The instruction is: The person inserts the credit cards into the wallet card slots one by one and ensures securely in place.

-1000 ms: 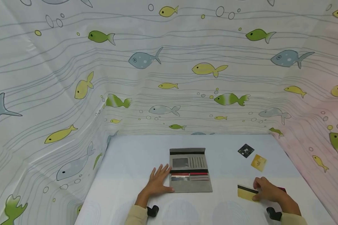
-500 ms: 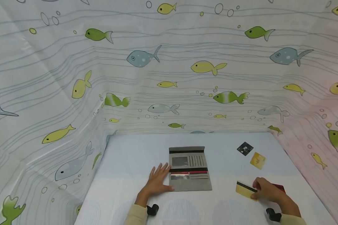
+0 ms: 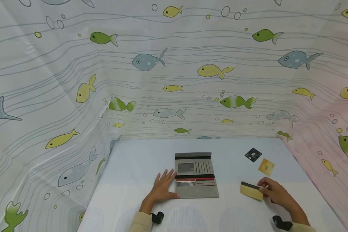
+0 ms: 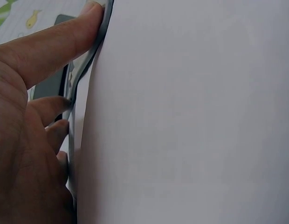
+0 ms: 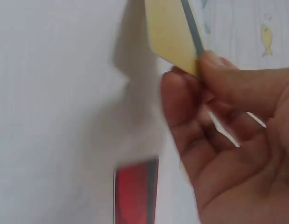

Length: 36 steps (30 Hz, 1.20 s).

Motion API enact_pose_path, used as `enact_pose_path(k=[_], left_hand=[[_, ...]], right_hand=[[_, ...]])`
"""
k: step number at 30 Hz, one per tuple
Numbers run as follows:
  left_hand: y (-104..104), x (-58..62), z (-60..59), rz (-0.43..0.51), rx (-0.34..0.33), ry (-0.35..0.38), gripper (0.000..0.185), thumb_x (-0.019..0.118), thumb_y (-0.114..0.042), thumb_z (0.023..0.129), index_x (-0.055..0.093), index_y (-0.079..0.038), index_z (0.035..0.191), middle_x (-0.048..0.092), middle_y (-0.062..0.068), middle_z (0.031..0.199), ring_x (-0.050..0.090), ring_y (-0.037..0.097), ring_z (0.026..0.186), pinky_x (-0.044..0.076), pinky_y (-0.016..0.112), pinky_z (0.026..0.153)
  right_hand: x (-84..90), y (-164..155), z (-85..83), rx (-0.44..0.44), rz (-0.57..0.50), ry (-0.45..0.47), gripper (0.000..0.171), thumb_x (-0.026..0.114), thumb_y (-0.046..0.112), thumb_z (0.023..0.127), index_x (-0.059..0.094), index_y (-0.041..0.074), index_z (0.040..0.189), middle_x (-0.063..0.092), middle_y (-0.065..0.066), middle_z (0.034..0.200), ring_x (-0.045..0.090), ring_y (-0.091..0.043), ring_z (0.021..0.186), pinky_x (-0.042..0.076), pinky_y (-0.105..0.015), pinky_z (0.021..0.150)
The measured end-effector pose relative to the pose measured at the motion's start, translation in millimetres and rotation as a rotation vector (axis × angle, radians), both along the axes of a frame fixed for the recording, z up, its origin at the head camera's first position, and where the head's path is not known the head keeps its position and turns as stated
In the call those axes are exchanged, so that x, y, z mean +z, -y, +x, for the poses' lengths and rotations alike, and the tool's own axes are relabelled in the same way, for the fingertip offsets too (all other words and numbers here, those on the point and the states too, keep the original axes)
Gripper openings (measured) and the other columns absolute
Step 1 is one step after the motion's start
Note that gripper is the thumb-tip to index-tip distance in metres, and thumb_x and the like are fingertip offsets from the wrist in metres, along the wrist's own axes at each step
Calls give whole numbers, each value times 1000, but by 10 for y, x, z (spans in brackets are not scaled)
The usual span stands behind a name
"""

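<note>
From over here I read the open grey rectangular wallet as matt and leather-like, its clear lower pocket as glossy plastic. The yellow dark-striped rectangular card looks like smooth plastic; the red rectangular card seems plastic too, though blur hides its finish. The white table covering appears matt — faintly textured up close — while the pale fish-printed sheet looks like thin plastic, creased and shiny at its folds. Beige sleeves look like matt cloth.

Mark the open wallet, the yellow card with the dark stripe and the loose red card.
Open wallet [image 3: 198, 193]: head view, bare lower panel.
Striped yellow card [image 3: 250, 192]: head view, yellow face below the stripe.
Loose red card [image 5: 133, 194]: right wrist view, red face.
</note>
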<state>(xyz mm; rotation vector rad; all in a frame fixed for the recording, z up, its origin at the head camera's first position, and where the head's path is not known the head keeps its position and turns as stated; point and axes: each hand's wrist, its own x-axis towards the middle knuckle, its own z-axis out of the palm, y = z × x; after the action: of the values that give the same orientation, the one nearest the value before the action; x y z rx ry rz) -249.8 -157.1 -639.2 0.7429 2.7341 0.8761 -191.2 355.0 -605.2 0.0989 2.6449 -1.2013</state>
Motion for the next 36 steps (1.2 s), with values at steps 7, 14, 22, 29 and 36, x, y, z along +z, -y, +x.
enact_pose_path(k=[7,14,22,29,36], left_hand=[[-20,13,-1,-1,7,4,101,81,-49,78,32,-10,157,24,13,166,13,43,154,1,67,120],[-31,-2,-7,-20,6,1,101,80,-50,78,32,-10,157,24,13,166,14,43,154,2,67,120],[-34,23,6,-15,13,-2,101,80,-50,78,32,-10,157,25,13,166,14,42,154,2,66,121],[-32,19,-5,-25,8,2,101,79,-52,78,31,-11,157,24,12,166,14,42,154,2,66,120],[-27,22,-4,-32,18,17,100,79,-51,78,31,-14,158,23,10,167,12,39,155,1,65,121]], right_hand=[[-68,371,-177,-117,-178,-86,27,62,11,98,63,0,122,66,-15,107,67,-15,79,59,-24,71],[-59,1011,-420,-140,-260,-120,22,64,11,97,68,3,117,68,-14,108,67,-17,83,59,-24,73],[-96,1499,-633,-1,-323,-163,11,66,7,95,69,6,106,72,-13,106,68,-17,89,60,-25,72],[-154,1620,-723,34,-350,-181,6,68,4,93,68,5,99,71,-14,98,70,-17,82,61,-26,69],[-163,1685,-744,103,-311,-174,3,67,4,94,67,5,97,69,-11,93,68,-18,77,60,-27,66]])
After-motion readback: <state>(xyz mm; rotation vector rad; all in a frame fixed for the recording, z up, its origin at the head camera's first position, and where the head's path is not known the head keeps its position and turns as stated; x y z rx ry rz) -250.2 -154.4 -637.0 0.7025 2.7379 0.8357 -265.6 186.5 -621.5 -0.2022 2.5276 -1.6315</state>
